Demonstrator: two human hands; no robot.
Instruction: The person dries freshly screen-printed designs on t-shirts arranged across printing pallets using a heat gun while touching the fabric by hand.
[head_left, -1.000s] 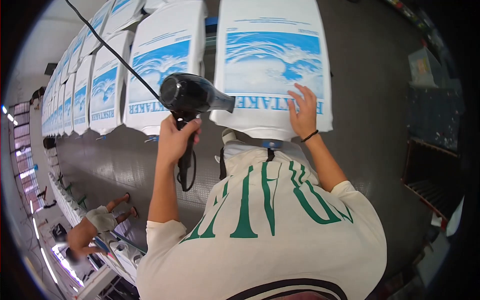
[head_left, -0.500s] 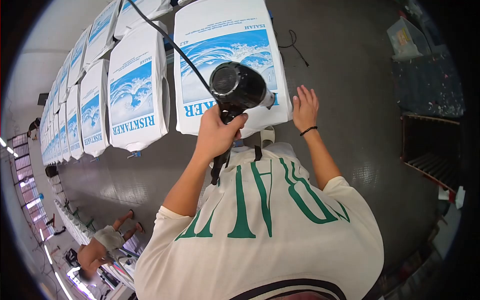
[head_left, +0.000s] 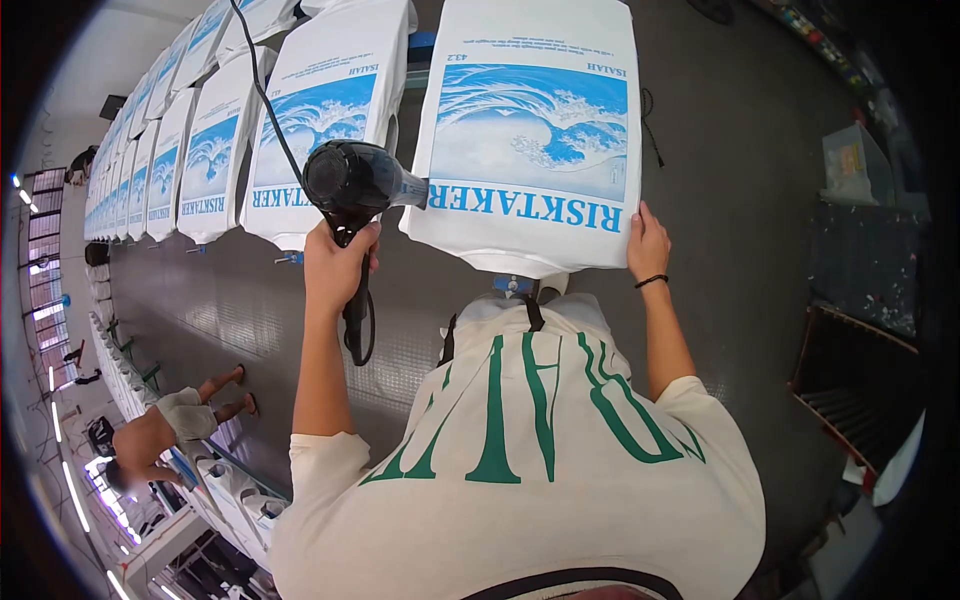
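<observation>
My left hand (head_left: 338, 270) is wrapped round the handle of a black hair dryer (head_left: 350, 180). The dryer's nozzle points right, at the left edge of the nearest white shirt (head_left: 520, 235), and its cord runs up and left. That shirt lies flat on a board, with a blue wave print and upside-down RISKTAKER lettering. My right hand (head_left: 650, 245), with a dark band at the wrist, is closed at the shirt's lower right edge, thumb on the near side. Part of its grip is hidden.
Similar printed shirts (head_left: 212, 155) stand in rows at the left. A person (head_left: 160, 435) bends over another row at the lower left. On the right are a clear plastic bin (head_left: 855, 170) and a dark rack (head_left: 860, 385). A blue clamp (head_left: 513, 285) sits under the nearest shirt.
The view has shifted. My left hand and the dryer have moved left, off the middle of a printed shirt to its left edge. My right hand, open and apart before, has closed at the shirt's edge.
</observation>
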